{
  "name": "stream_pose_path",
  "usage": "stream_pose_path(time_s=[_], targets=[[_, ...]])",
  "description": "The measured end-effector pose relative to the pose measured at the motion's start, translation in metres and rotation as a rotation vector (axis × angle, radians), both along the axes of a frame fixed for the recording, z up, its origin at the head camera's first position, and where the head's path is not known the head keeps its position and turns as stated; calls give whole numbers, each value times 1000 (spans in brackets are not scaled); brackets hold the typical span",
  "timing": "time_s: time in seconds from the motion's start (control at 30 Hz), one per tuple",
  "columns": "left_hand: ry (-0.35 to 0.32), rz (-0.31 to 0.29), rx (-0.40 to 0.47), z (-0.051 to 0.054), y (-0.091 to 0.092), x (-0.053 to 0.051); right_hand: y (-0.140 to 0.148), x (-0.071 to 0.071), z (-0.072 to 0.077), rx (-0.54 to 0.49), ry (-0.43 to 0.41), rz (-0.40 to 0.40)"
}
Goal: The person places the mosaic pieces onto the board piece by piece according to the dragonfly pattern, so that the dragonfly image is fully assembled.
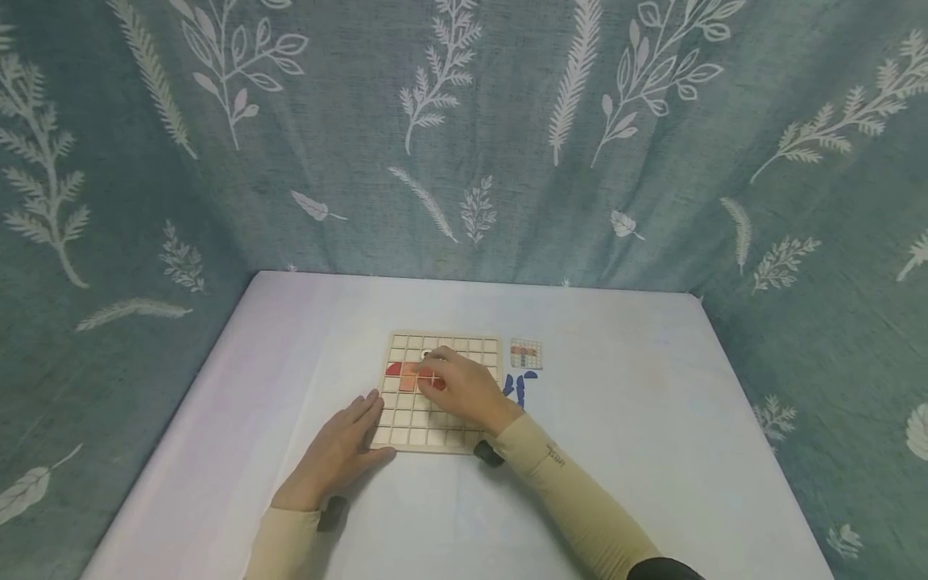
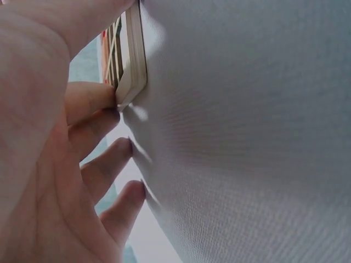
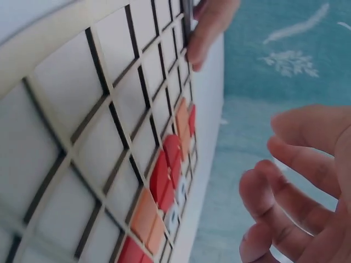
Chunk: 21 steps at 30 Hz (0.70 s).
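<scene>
A wooden grid board [image 1: 415, 437] lies on the white table. My left hand [image 1: 339, 445] rests at its left edge, fingers extended; in the left wrist view the fingertips [image 2: 125, 147] touch the board's corner and the table. My right hand [image 1: 464, 389] is over the board, and in the right wrist view its loosely bent fingers [image 3: 296, 203] appear apart from the grid with nothing visible between them. Red pieces [image 3: 159, 179], orange pieces [image 3: 145, 212] and white pieces with dark round marks [image 3: 173, 218] sit in the squares. The right hand covers part of them in the head view.
Right of the board lies a small card [image 1: 525, 354] with a coloured grid picture. Several blue pieces [image 1: 519, 388] lie below it, close to the right forearm. A patterned green curtain [image 1: 507, 201] surrounds the table's back and sides.
</scene>
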<state>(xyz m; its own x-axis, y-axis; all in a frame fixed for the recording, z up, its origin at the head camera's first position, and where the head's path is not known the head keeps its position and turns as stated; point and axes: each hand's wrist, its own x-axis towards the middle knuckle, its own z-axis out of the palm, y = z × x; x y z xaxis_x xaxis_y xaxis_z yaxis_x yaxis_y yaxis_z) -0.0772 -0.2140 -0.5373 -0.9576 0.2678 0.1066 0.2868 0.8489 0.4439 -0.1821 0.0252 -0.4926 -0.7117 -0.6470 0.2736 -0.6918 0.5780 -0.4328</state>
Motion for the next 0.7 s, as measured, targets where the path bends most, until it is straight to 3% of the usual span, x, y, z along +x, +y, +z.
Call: stream_pose_path(time_s=[0.23,0.53,0.7], targets=[[6,8,4,1,0,1,28,2,-1,-86,91,-2],[-2,11,1,0,0,1,70,-2,1,-126,99,-63],[25,0,10,-1,1,0,94,4,2,-68,42,-108]])
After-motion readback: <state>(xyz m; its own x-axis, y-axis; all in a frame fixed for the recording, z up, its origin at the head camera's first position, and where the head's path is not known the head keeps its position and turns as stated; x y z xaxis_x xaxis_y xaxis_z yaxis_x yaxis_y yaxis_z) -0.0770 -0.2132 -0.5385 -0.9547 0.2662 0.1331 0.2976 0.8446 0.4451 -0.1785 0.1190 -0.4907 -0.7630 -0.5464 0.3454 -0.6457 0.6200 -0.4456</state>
